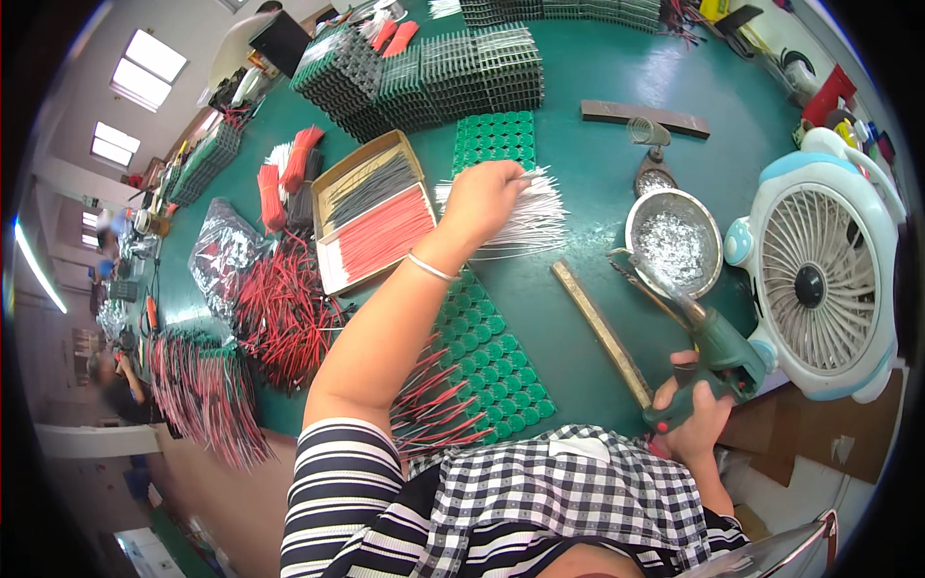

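Note:
My left hand [487,197] reaches over a spread of white wires [535,217]. Its fingertips are pinched together on a white wire, whose far end is hard to make out among the others. In my right hand [699,424] is a green soldering gun [727,352], its metal nose pointing up and left beside a round metal pan [674,241] of shiny solder bits. A panel of round green circuit boards [501,356] lies in front of me, with red and black wires [434,405] sticking out at its left edge. Another green panel [493,140] lies beyond the white wires.
A box of sorted wires [376,222] sits left, beside a red and black wire heap [284,308]. A wooden strip [602,332] lies near the pan. A blue-white fan [819,275] stands right; stacked wired boards [424,77] stand behind. A dark bar [646,118] lies back right.

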Available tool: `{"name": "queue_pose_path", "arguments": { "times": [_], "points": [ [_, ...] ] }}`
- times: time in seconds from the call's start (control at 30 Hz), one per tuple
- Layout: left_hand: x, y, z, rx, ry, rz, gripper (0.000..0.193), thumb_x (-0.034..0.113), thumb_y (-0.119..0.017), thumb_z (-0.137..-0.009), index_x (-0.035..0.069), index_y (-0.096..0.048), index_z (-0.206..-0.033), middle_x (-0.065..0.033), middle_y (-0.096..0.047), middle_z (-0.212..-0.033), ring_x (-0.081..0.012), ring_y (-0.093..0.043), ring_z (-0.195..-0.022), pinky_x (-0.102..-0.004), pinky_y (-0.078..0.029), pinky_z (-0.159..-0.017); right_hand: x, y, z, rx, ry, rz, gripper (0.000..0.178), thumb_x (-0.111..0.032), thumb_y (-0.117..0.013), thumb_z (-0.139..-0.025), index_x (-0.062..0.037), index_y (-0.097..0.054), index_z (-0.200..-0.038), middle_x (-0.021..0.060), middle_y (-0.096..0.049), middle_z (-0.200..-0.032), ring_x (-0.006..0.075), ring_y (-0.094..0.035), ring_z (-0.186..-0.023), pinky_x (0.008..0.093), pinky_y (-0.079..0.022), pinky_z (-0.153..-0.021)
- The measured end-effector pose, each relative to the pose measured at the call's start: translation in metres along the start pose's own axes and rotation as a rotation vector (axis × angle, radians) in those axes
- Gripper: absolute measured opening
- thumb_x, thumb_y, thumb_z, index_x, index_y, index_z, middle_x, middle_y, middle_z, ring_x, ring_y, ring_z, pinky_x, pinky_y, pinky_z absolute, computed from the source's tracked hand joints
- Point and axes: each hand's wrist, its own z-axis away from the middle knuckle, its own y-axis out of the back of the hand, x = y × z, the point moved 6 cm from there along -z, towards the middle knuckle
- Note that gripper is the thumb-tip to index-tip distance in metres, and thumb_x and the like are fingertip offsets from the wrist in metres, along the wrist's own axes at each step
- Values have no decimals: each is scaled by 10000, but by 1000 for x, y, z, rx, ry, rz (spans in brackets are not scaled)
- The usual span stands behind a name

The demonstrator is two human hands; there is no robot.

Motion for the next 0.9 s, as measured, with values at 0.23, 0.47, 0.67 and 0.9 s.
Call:
{"name": "queue_pose_path", "arguments": {
  "times": [0.23, 0.47, 0.67, 0.9],
  "points": [
    [8, -8, 5, -85, -134, -162, 163, 120, -622, -836, 59, -698, -967, -135, -677, -848, -275, -650, -782, -372, -512, -721, -3, 4, 2, 72, 3, -21, 435, -193, -517, -906, 63, -392, -1236, 225, -565, -1118, 205, -599, -582, 297, -495, -464],
    [64, 6, 32, -86, -513, -525, 312, -11, -575, -740, 85, -661, -1024, -127, -643, -842, -313, -652, -836, -411, -532, -718, -15, -5, -1, 43, 40, -20, 456, -190, -527, -903, 60, -390, -1259, 226, -569, -1125, 195, -599, -596, 289, -495, -492],
    [109, 27, 100, -315, -590, -346, 326, 7, -570, -742, 66, -634, -1056, -135, -647, -835, -306, -655, -806, -408, -532, -688, -44, -31, -18, -11, 233, 122, 408, -203, -486, -922, 49, -448, -1240, 152, -602, -1015, 143, -562, -592, 258, -466, -497],
    [154, 20, 170, -570, -621, 77, 251, 98, -569, -784, 54, -657, -1016, -138, -658, -801, -315, -662, -711, -401, -537, -627, -48, -116, -14, -290, 441, 403, 308, -93, -524, -932, 8, -515, -1223, 108, -625, -1084, 126, -594, -787, 283, -493, -741]
  ]
}}
